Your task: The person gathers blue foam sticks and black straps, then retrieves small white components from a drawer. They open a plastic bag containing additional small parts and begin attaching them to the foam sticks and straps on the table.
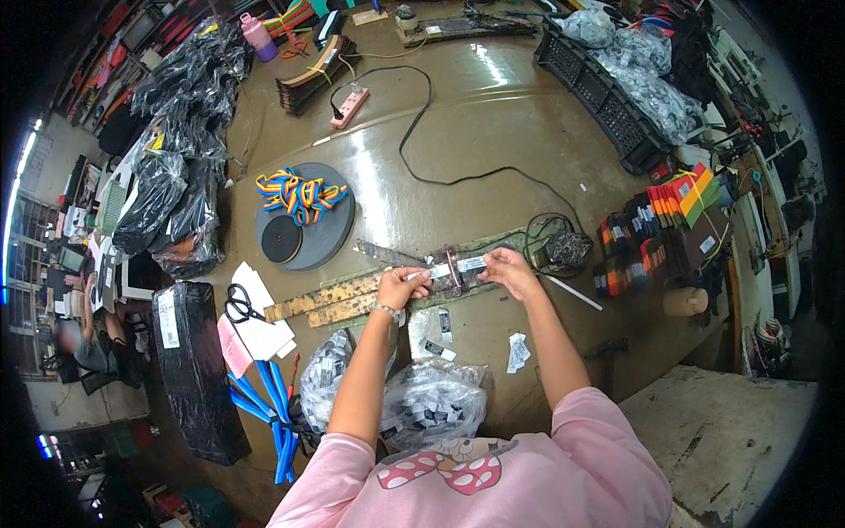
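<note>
Between hands (pixel 458 273): label strip (pixel 458 266) lying left-right.

A small garment-trim workshop. Beyond the hands lie rainbow webbing (pixel 299 195) on a big reel (pixel 308 238) and black crates (pixel 607 106); bagged labels (pixel 431 405) sit nearer, scissors (pixel 239 306) leftward.

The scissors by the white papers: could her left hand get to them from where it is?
Probably yes: the scissors lie uncovered left of the left hand, with only bare table and wooden strips between.
</note>
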Motion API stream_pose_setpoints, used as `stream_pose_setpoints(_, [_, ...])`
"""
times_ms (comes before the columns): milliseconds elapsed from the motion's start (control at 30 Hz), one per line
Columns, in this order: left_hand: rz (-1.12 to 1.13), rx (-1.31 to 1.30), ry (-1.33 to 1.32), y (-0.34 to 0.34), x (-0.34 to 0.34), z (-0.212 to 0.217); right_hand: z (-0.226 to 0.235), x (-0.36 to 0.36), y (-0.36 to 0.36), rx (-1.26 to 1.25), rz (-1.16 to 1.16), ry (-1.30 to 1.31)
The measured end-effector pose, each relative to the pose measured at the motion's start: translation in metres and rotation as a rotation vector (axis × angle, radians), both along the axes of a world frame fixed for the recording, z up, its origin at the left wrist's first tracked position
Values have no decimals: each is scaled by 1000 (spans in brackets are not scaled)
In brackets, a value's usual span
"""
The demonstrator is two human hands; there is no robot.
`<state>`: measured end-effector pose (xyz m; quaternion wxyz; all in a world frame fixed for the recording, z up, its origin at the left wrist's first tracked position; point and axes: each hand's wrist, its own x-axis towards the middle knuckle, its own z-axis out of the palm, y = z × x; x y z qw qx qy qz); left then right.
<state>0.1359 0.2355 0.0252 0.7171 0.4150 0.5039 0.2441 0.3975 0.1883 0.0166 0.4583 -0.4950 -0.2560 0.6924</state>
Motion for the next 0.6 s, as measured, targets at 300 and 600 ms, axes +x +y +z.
stream_pose_setpoints(300, [-23,32,-25,-3,8,7,30,-8,-7,32,-333,412])
stream_pose_setpoints(600, [-1,52,-20,-7,12,2,36,-50,0,156,47,-354])
